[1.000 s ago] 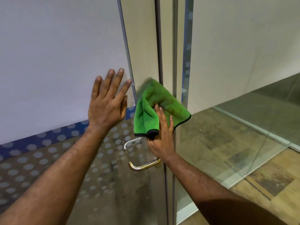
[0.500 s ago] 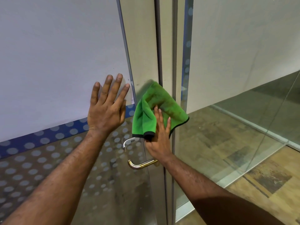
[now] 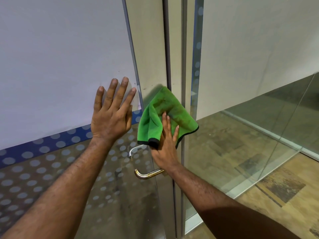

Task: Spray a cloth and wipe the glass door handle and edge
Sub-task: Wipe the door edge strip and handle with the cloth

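My right hand [image 3: 166, 149] presses a green cloth [image 3: 151, 121] with a black hem flat against the glass door's right edge [image 3: 170, 75], just above the handle. The cloth is stained dark in its middle and folds over my fingers. The metal door handle [image 3: 146, 174] curves out below my right wrist; a second silver handle [image 3: 133, 150] shows through the glass. My left hand [image 3: 112, 116] lies flat, fingers spread, on the glass door [image 3: 60, 57] to the left of the cloth, holding nothing.
The door glass carries a blue band [image 3: 51, 145] and a frosted dot pattern [image 3: 34, 183] below it. A fixed glass panel [image 3: 250, 135] stands to the right of the door frame. Wood-patterned floor [image 3: 284, 187] lies at the lower right.
My right hand and the cloth have slid slightly downward along the door edge. My left hand stays flat on the glass.
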